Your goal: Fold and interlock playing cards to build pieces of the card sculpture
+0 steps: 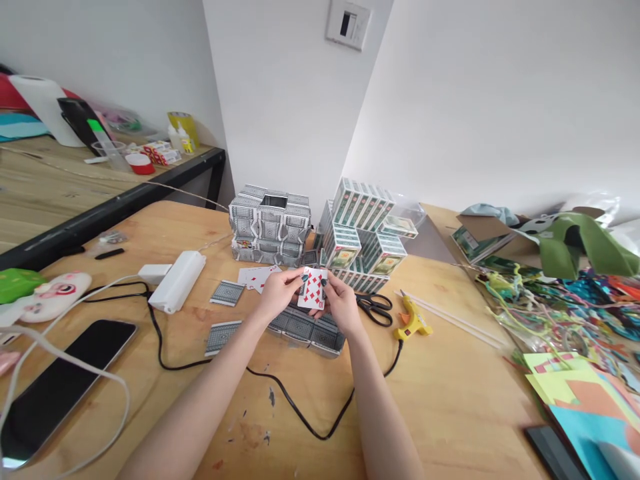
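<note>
- A ten of diamonds card [313,293], its face to the camera, was held near the middle of the wooden table [450,393], above a card-clad block [320,331]. Its long axis ran nearly straight away from the person, its short edges near and far.
- The left hand [280,292] pinched the card's left edge, thumb on the upper part of the face; the right hand [341,298] gripped the opposite edge the same way.
- Beneath, the block lay lengthwise from left to right, partly hidden by the hands.
- Face-up cards [254,277] and two patterned pieces, one farther [227,293] and one nearer [221,338], lay left of the block.
- Behind stood a larger card-covered structure [270,223], its top opening visible, and, to its right, stacked card boxes [360,233].
- Black scissors [375,308] and a yellow glue gun [413,323] sat to the right; a black cord [295,413] looped across the near side.
- Bare wood opened between the forearms beyond and below the cord, and widely at near right.
</note>
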`<state>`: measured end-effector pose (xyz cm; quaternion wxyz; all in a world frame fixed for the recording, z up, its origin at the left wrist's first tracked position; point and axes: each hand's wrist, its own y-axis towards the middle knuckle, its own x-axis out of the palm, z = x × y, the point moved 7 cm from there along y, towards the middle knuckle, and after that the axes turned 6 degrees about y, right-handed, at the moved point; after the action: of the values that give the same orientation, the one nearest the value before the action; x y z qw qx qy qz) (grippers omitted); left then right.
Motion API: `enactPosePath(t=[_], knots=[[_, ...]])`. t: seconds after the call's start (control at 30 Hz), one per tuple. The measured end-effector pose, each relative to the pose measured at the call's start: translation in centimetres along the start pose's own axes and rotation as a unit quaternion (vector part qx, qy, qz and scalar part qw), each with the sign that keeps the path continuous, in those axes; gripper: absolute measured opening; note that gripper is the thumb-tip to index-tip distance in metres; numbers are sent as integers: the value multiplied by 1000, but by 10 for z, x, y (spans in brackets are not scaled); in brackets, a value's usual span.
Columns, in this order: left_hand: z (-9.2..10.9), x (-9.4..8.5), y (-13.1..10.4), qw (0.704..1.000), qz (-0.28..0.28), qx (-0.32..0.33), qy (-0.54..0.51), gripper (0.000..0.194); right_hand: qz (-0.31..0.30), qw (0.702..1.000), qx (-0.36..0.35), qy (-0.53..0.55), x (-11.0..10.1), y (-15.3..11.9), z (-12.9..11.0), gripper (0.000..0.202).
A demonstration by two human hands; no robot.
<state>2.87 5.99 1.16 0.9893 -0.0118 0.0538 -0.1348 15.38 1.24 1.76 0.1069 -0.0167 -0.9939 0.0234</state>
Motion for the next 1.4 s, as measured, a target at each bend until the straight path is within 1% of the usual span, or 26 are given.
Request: enactPosePath(t=[0.13,0.27,0.47,0.63,0.93,1.1,1.27,1.33,1.4], knots=[[0,-1,-1,1000,2,-9,-4,35,3,1000,-2,-2,0,0,1,47],[4,1,-3,1000,-11,2,-13,36,9,1000,1,3,-1,0,2,51],[4,1,-2,1000,-10,0,-24,34,4,1000,-5,2,0,0,0,34],[2,2,0,999,-27,0,-30,35,8,1000,3,14,-1,1,2,29],[5,2,-2,999,-38,-8,-16,27,-2,1000,7,15,0,0,3,24],[9,5,-5,998,-56,-14,-28,24,24,999,3,20,-2,0,2,21],[14,6,-7,997,-64,1,-32,21,56,998,-25,26,-7,0,-3,15],[17,5,-7,998,-57,11,-29,18,46,998,-12,41,-7,0,-1,17],[19,3,-7,998,-45,27,-22,15,22,998,11,62,-4,0,2,23]])
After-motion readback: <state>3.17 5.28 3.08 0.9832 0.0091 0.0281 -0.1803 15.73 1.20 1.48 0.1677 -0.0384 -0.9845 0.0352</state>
